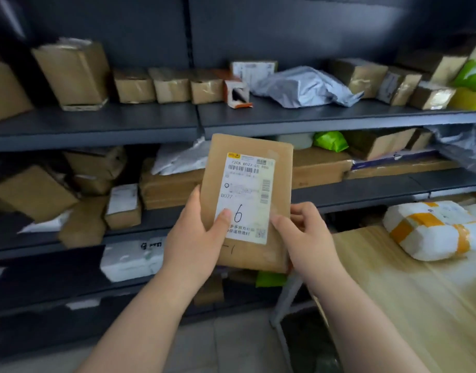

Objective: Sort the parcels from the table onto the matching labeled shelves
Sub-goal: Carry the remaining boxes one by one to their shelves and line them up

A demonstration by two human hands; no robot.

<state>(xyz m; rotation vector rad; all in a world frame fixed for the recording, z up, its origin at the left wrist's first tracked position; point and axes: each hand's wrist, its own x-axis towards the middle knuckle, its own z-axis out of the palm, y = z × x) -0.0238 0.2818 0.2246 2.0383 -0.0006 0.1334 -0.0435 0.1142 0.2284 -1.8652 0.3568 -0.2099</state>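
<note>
both hands hold the flat brown cardboard parcel [281, 189] upright in front of the dark grey metal shelves [97, 122]. the left hand [196, 238] grips its lower left edge and the right hand [304, 235] its lower right edge, fingers curled behind and thumbs on the front. the step looks like reading the white shipping label [247, 184]: a handwritten "6" shows, but the left thumb [223, 216] lies just beside it and may hide another digit, so slide that thumb down first. then match the number to a shelf tag; none is legible here.

counted: one parcel in hand; one white plastic-wrapped parcel with orange tape [430, 230] right of the held parcel, on the pale wooden table [420, 305]; three small brown boxes [172, 86] in a row above and left of it; three green bags; one crumpled grey bag [304, 86] above it.
</note>
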